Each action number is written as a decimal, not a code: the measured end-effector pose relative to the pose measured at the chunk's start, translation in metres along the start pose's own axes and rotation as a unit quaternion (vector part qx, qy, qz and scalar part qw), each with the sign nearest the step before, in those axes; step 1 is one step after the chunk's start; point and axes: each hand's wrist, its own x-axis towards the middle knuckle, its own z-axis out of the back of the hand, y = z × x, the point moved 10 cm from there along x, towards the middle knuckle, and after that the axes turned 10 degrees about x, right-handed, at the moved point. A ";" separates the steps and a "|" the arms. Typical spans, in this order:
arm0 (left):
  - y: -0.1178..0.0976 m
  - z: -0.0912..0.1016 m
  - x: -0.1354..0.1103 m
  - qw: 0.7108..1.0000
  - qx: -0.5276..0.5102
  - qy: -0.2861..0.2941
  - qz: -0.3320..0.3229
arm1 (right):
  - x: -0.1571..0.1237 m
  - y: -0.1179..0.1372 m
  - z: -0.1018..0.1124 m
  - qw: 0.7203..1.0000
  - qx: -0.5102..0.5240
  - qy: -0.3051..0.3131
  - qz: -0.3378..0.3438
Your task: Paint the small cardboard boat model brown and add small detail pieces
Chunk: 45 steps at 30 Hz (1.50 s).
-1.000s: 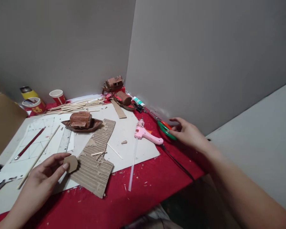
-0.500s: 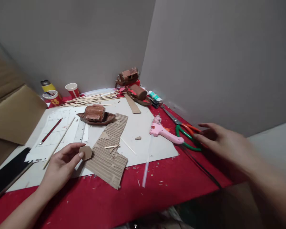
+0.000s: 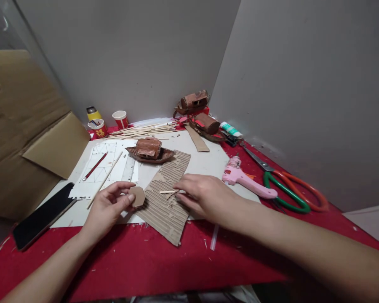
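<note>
My left hand [image 3: 109, 206] pinches a small cardboard piece [image 3: 138, 197] with cut corners between thumb and fingers. The piece is just off the left edge of a torn strip of corrugated cardboard [image 3: 169, 225]. Over the strip's right side, my right hand [image 3: 204, 197] has its thumb and fingers closed at the end of a short wooden stick [image 3: 167, 192]. Behind the strip sits a brown model boat [image 3: 150, 150] with a rounded cabin. Scissors [image 3: 287, 189] with green and orange handles lie to the right, apart from my hand.
A pink glue gun [image 3: 248, 183] lies beyond my right forearm. On the left are a phone [image 3: 44, 216], a red pencil [image 3: 95, 167] and a cardboard box [image 3: 19, 134]. Wooden sticks [image 3: 145, 130], paper cups [image 3: 120, 120] and another model boat [image 3: 206, 124] stand along the back.
My right hand has left the scissors and moved left to the short stick on the corrugated strip. My left hand still holds the cardboard piece. The camera view has shifted.
</note>
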 end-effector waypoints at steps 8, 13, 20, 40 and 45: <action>0.010 -0.006 0.000 0.995 -0.085 0.045 0.033 | 0.038 0.007 -0.029 0.987 -0.075 0.137 -0.031; 0.012 -0.011 -0.001 0.991 -0.105 0.067 0.041 | 0.044 0.005 -0.032 0.982 -0.067 0.170 -0.045; 0.014 -0.013 0.000 0.991 -0.096 0.072 0.054 | 0.043 -0.011 -0.028 0.991 0.010 0.128 -0.048; 0.014 -0.010 -0.002 0.997 -0.029 0.041 0.062 | -0.037 -0.051 0.003 0.981 -0.050 0.091 -0.163; 0.012 -0.004 -0.004 0.997 -0.018 0.018 0.070 | -0.047 -0.050 0.011 0.977 -0.065 0.077 -0.186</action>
